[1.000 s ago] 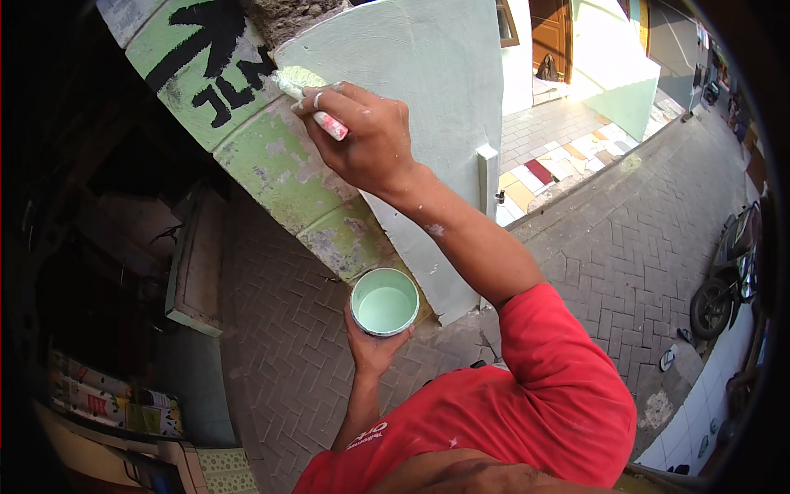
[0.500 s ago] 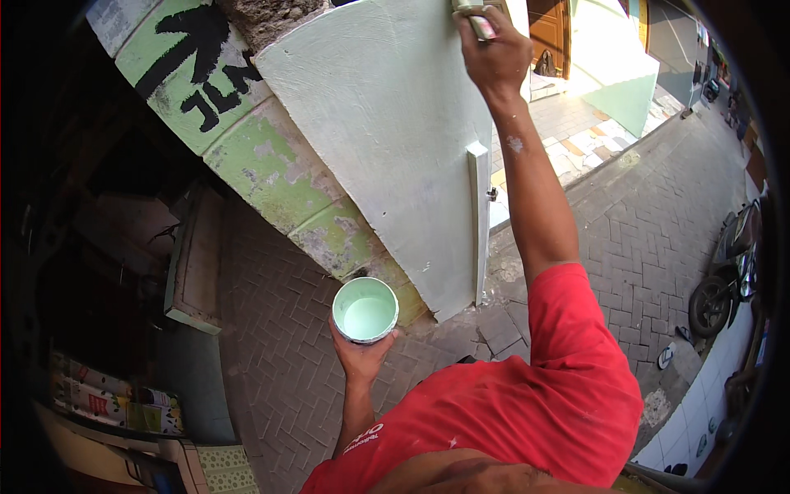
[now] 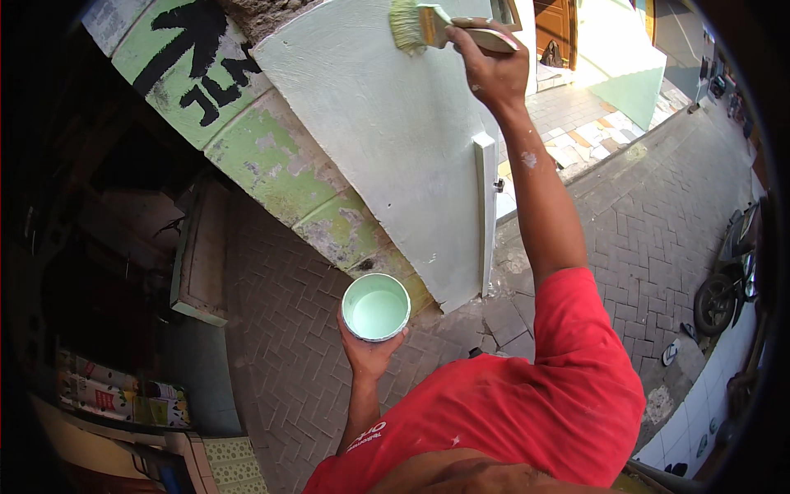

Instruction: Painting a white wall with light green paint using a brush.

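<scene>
Head view. Right grip: fingers clamped on the handle of the brush. Brush lies across the upper part of the wall, inward of its right edge, bristles to the left; whether they touch the face, cannot tell. Left grip: wrapped around the lower side of the pot, just off the wall's lower corner.

Edges: white strip along the wall's lower right edge; flaking green blocks along the left. Room: a broad stretch of wall face between brush and pot; pavement left of the pot; more paving right of the right forearm, out to a motorbike.

Containers: pot, mouth up, holds pale green paint, level below the rim.
</scene>
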`<state>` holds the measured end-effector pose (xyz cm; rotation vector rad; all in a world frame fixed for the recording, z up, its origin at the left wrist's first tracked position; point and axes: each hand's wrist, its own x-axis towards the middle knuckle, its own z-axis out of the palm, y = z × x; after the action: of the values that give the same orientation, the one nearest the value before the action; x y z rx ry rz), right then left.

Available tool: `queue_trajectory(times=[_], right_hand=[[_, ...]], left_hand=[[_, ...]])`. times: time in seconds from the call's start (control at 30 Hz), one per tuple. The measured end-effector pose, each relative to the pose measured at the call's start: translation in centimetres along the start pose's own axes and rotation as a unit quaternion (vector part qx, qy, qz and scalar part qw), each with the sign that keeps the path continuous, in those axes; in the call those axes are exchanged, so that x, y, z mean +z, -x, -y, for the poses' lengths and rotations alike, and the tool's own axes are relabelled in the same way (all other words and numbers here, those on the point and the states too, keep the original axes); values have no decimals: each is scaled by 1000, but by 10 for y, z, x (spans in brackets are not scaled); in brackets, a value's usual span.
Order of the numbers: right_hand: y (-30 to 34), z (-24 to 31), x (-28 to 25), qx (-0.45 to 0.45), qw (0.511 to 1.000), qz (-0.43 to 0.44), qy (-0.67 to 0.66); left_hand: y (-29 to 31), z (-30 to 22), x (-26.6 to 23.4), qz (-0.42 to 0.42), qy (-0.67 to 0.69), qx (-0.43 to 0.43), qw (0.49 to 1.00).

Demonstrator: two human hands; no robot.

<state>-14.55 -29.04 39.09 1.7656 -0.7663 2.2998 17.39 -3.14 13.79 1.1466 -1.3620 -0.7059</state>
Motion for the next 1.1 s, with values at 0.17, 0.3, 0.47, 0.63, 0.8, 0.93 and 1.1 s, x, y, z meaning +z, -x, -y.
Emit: queue_trajectory(times=[0.17, 0.3, 0.47, 0.63, 0.8, 0.93, 1.1], right_hand=[[-8, -39, -41, -21, 975, -151, 161], [49, 30, 36, -60, 966, -66, 242], [123, 122, 112, -85, 994, 62, 20], [94, 76, 63, 62, 988, 36, -136], [43, -41, -43, 82, 988, -131, -5], [55, -55, -48, -29, 965, -160, 203], [154, 58, 64, -39, 987, -10, 154]], left_hand=[[9, -1, -15, -29, 38, -24, 999], [9, -1, -20, -37, 19, -43, 998], [1, 6, -13, -26, 11, -29, 999], [3, 3, -11, -12, 4, -14, 1000], [5, 7, -11, -9, 6, -13, 1000], [10, 8, -12, -33, 41, -44, 998], [5, 11, -5, -49, 43, -57, 996]])
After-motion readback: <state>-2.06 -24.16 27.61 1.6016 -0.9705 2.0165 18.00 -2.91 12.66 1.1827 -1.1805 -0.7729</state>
